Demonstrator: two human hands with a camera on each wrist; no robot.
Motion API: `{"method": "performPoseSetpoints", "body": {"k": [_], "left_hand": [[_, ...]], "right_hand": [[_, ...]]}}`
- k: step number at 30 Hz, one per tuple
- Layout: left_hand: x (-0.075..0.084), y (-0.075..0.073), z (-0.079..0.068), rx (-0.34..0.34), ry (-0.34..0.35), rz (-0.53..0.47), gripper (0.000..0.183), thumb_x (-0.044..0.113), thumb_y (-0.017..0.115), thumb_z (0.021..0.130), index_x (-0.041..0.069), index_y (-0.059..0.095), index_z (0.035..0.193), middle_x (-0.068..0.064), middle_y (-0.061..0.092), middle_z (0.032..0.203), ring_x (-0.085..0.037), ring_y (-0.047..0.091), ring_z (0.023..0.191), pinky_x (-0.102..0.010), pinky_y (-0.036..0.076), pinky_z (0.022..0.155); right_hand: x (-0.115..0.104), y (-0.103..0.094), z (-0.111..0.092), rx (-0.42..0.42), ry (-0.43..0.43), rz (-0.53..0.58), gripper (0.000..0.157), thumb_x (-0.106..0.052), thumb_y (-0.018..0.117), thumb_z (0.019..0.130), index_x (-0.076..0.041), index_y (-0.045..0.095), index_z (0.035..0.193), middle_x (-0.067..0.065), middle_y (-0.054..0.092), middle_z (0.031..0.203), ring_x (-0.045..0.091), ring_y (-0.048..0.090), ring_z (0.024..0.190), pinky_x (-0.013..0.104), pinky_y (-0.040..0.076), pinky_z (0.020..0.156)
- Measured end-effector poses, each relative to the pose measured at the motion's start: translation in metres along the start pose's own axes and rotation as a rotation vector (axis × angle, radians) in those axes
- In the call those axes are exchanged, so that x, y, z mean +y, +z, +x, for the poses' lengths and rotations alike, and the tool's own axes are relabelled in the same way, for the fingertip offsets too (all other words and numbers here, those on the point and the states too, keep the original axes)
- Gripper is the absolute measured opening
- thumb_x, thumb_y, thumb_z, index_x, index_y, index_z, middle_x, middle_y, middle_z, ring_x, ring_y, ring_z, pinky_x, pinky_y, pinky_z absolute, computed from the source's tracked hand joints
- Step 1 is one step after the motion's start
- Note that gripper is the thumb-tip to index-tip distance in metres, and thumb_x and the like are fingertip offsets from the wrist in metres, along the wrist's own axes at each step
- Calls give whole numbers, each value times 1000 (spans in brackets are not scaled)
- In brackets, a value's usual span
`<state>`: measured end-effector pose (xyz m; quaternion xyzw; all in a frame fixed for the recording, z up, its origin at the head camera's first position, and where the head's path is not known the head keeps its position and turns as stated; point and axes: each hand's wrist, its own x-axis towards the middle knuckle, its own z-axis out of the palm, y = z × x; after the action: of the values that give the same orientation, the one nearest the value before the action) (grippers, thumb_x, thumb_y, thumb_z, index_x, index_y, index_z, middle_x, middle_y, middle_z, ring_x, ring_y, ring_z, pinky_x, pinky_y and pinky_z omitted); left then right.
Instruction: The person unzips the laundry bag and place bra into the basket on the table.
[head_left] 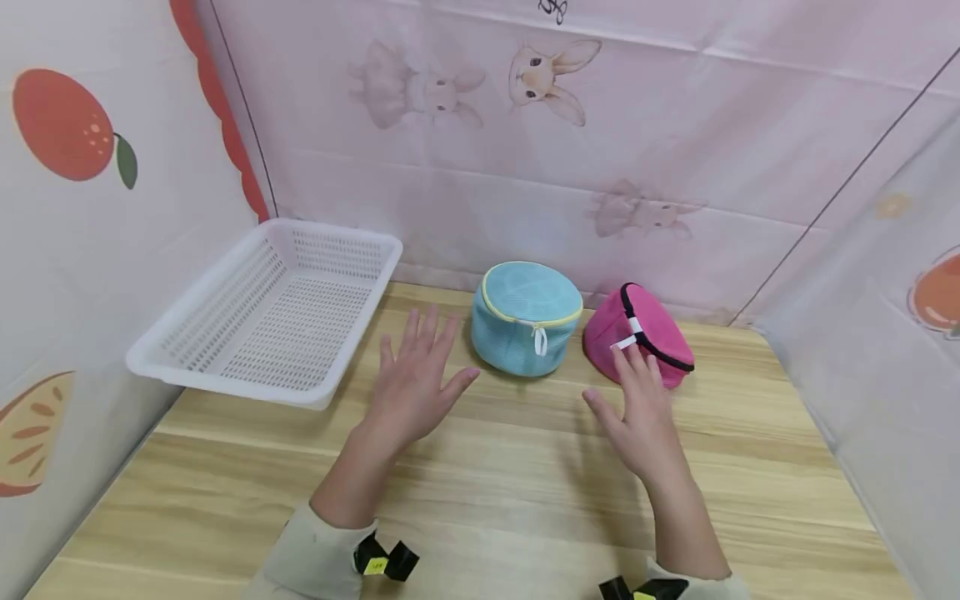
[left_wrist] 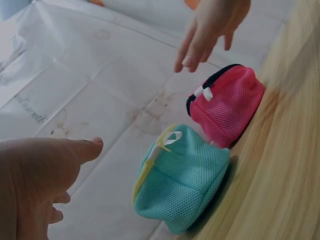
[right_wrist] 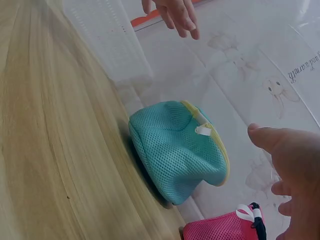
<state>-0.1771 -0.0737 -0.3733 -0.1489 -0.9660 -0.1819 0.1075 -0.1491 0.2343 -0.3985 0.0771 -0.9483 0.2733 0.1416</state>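
Observation:
A teal mesh zip pouch (head_left: pixel 517 342) with a yellow zipper edge and white pull tab stands upright on the table. To its right is a pink mesh zip pouch (head_left: pixel 600 340) with a black zipper edge, its top tilted toward the front right. My left hand (head_left: pixel 412 379) hovers left of the teal pouch, fingers spread, holding nothing. My right hand (head_left: pixel 641 412) is in front of the pink pouch with fingers extended; in the left wrist view (left_wrist: pixel 212 32) a gap shows between its fingertips and that pouch.
A white perforated plastic basket (head_left: pixel 341 354) stands at the left of the wooden table (head_left: pixel 480 517). Behind the pouches rises a pink cloth wall (head_left: pixel 480 183) printed with rabbits. White fabric walls (head_left: pixel 885 350) with fruit prints bound both sides.

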Motion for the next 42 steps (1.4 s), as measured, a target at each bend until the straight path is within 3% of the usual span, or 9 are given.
{"method": "performPoseSetpoints", "body": {"k": [7,11,15,18,24,29,32,37,42], "left_hand": [[9,1,10,32,61,-32,74,58,45,92,22,19,151,-9,10,158,-29,3,146,-65,10,110],[14,7,20,60,134,-56,71,51,51,92,18,25,149,-12,19,156,-33,13,144,-63,21,108],[15,17,32,103,211,-48,66,43,55,92,13,32,146,-14,26,153,-34,24,140,-57,30,106],[16,26,39,112,250,-21,65,40,59,91,12,36,144,-14,31,150,-34,28,139,-54,34,105],[23,36,42,55,267,1,64,40,60,89,14,38,144,-14,33,150,-33,30,138,-55,38,101],[28,37,43,39,254,0,63,40,60,89,17,38,144,-12,31,151,-32,30,138,-56,38,101],[29,39,44,32,245,10,63,42,59,90,19,37,144,-10,30,152,-30,28,140,-55,38,102],[31,42,46,18,254,-9,61,41,58,91,17,38,144,-10,32,151,-30,28,140,-55,36,104],[29,47,46,10,263,-28,60,40,58,91,16,40,142,-11,33,150,-32,29,139,-55,35,104]], "right_hand": [[-13,-1,16,73,-113,-8,67,-46,56,91,-16,33,147,6,24,155,31,12,144,57,19,111],[-18,2,27,147,-239,-19,60,-31,64,88,-10,43,141,8,36,149,27,24,141,50,27,111],[-19,10,47,207,-388,-57,54,-15,68,84,-3,51,134,13,47,140,31,37,134,46,32,109],[-18,18,61,221,-453,-91,51,-7,69,80,-2,55,129,17,52,134,34,45,127,46,36,106],[-15,32,76,135,-410,-134,54,-5,71,78,-7,55,129,16,52,135,36,46,126,52,40,100],[-14,39,81,102,-348,-141,39,-4,69,80,-9,58,116,13,49,139,34,42,130,54,37,102],[-13,42,84,125,-353,-138,37,-1,69,79,-8,57,113,12,51,136,32,44,130,51,38,103],[-10,49,88,194,-391,-148,46,-1,70,79,-7,58,123,11,57,129,27,51,123,46,43,99],[-7,56,90,310,-436,-134,34,-2,73,78,-7,68,111,8,66,115,24,60,110,38,48,93]]}}
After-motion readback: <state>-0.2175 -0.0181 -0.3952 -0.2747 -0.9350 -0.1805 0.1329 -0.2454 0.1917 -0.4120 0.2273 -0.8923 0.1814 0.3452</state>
